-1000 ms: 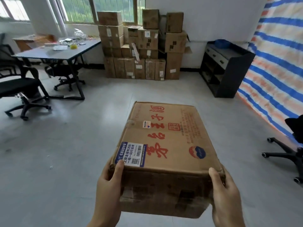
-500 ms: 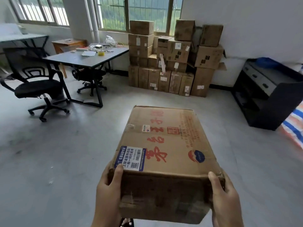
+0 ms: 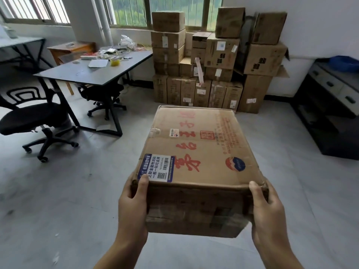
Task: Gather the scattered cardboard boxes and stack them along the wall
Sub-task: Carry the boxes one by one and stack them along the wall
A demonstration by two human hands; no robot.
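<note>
Carrying the box above the floor, short of the stack, our left hand and right hand clamp only its near corners; it could tip forward and slip.

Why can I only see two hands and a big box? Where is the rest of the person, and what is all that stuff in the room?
The camera sits on the person's head and looks forward and down, so you see what they see: only their arms and hands. The left hand and the right hand each hold a near corner of one cardboard box, thumbs on top, with the box lifted off the floor. It has red writing and a blue and white label on top. Ahead, by the wall and window, stands a stack of boxes; the carried box likely goes there. On the left is a dark table with papers and a yellow tape roll, and black office chairs. On the right is a black shelf.
</note>
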